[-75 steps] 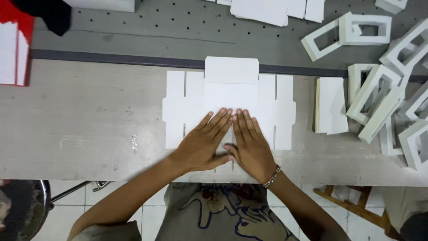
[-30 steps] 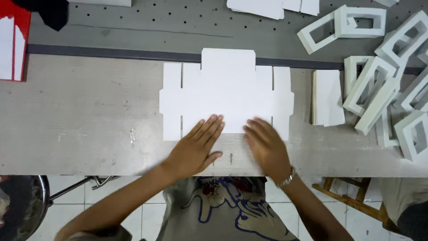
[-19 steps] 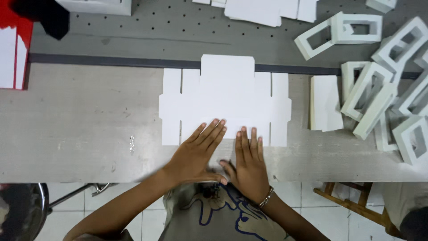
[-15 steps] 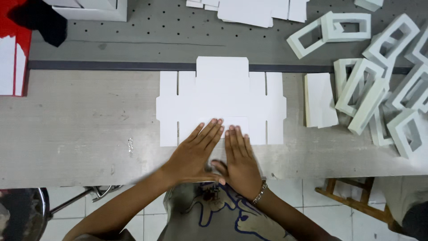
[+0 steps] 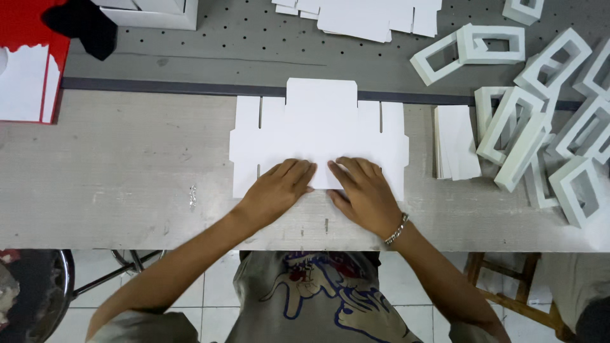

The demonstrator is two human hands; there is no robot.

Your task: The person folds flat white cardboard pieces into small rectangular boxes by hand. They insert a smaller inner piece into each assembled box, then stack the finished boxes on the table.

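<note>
A flat white die-cut cardboard blank (image 5: pixel 321 127) with side flaps lies on the grey worktable (image 5: pixel 114 178) in front of me. My left hand (image 5: pixel 277 188) lies flat, palm down, on the blank's near edge, fingers together pointing away. Beside it, my right hand (image 5: pixel 363 192), with a bracelet on the wrist, presses flat on the same near edge. The fingertips of both hands nearly meet at the blank's middle. Neither hand grips anything.
A small stack of white cards (image 5: pixel 457 141) sits right of the blank. Several folded white open box frames (image 5: pixel 546 121) pile up at the right. More flat blanks (image 5: pixel 365 16) lie at the back. A red and white box (image 5: pixel 28 70) stands far left.
My hands slid apart and together along the blank's near edge; now they rest side by side, slightly farther onto the blank. The view shifted a little.
</note>
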